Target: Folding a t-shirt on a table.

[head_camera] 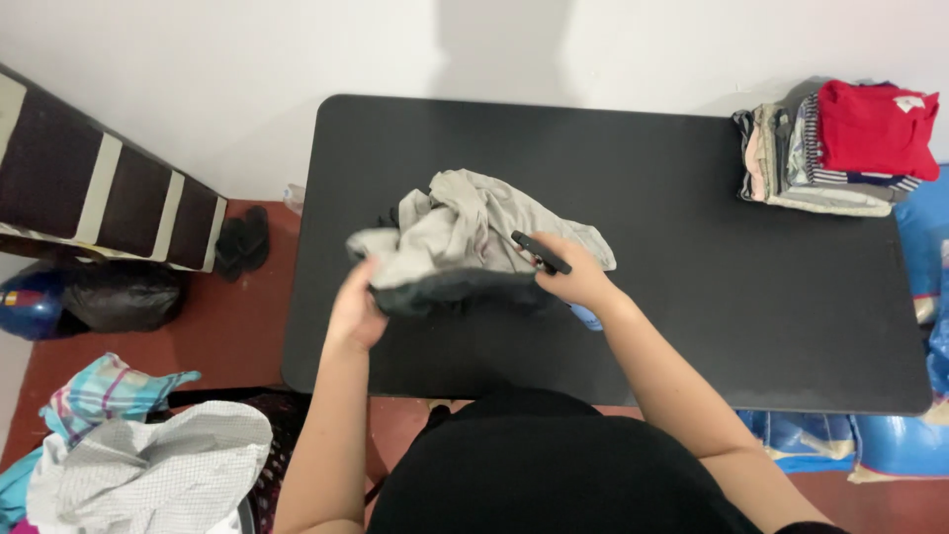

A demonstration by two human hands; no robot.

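Note:
A crumpled grey garment (463,237) with a dark waistband lies bunched on the black table (692,297), near its left middle. My left hand (354,309) grips the garment's lower left edge. My right hand (573,277) holds its lower right edge, with a dark strap or band of the garment running across the fingers. Something small and blue peeks out beneath my right wrist.
A stack of folded clothes (840,148) with a red piece on top sits at the table's far right corner. A basket of unfolded laundry (138,455) stands on the floor at lower left. Dark sandals (243,240) and a striped piece of furniture (99,193) lie left of the table.

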